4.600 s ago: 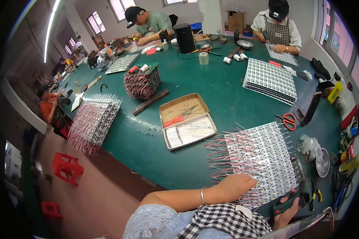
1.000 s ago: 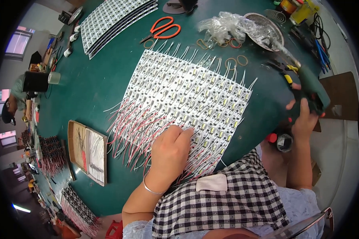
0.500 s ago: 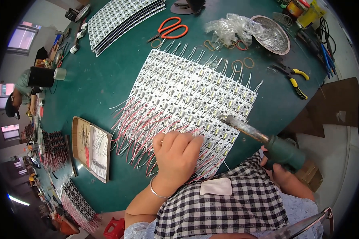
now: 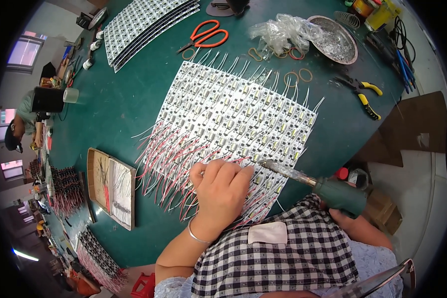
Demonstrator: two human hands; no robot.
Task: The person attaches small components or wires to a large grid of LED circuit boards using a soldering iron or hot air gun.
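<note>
My left hand [image 4: 219, 191] lies flat, fingers spread, pinning the wired light-strip sheet [image 4: 233, 119] on the table [image 4: 124, 99] — light, floppy, likely fragile at the joints. My right hand [image 4: 345, 218] grips the soldering iron [image 4: 328, 188] by its handle.

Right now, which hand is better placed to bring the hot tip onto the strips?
Right. The right hand grips the green soldering tool, tip at the LED strip sheet; the left hand presses flat on the strips.
</note>
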